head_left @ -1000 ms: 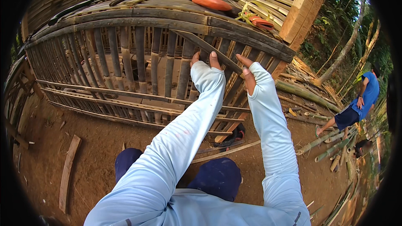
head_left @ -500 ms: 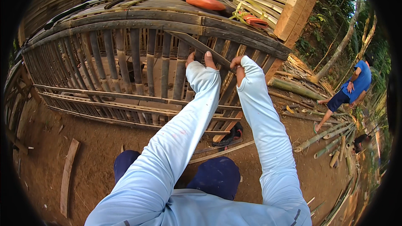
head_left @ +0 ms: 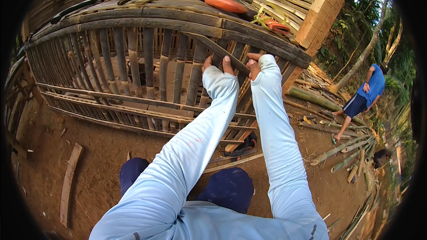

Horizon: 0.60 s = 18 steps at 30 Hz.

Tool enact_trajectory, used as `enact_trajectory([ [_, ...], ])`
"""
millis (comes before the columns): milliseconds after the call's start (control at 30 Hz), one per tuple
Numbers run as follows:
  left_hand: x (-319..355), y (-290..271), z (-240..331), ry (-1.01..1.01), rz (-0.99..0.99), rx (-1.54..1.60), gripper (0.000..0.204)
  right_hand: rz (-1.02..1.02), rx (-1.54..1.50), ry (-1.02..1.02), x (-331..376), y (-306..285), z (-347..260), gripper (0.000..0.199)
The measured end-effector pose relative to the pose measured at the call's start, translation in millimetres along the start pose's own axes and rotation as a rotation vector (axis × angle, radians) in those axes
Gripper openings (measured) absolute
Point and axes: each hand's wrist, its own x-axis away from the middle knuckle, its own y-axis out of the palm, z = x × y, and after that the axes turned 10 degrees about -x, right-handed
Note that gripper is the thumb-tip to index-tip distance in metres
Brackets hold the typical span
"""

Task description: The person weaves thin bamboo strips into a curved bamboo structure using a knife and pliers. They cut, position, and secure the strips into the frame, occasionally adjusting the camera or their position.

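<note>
Against the upper part of a slatted bamboo wall panel (head_left: 133,71), both of the person's hands meet on one loose bamboo slat (head_left: 218,51) that runs slantwise across the upright slats, just under the panel's thick top rail (head_left: 147,20). The left hand (head_left: 216,64) has its fingers curled over the slat's lower stretch and pressed onto it. The right hand (head_left: 254,62) sits just beside it, nearer the panel's right end, closed around the same slat in a fist-like grip. Both arms, in pale blue sleeves, reach up from the lower edge, and the knees in dark blue trousers show below them. Two hands side by side on one thin strip would keep it from springing or twisting while it lies threaded among the uprights; that is a judgement, not something plainly shown.

On top of the panel, above the hands, lies an orange-handled tool (head_left: 224,4), and further toward the panel's right end a smaller red-handled tool (head_left: 278,26) beside pale green strips. Right of the panel, cut bamboo poles (head_left: 342,151) lie on the bare earth, and another person in a blue shirt (head_left: 371,86) bends there, well apart from the hands. Below the panel's left part, a loose plank (head_left: 69,182) rests on the ground.

Compared with a second ago, the two hands have drawn closer together on the slat: the right hand, then further toward the panel's right end, now nearly touches the left.
</note>
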Motion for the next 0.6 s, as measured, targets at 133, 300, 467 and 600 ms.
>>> enact_trajectory([
  [133,-1,6,-6,0.020,0.019,-0.050,0.052,-0.055,-0.607,0.335,3,1,-15,0.037],
  [300,-1,4,-4,-0.021,-0.001,-0.063,0.053,-0.091,-0.831,0.412,34,4,-7,0.048],
  [467,2,1,4,-0.032,-0.031,-0.094,0.056,0.109,-0.350,0.276,69,-6,24,0.045],
  [600,-2,0,-6,-0.007,-0.026,-0.076,0.056,0.144,-0.372,0.287,100,8,25,0.024],
])
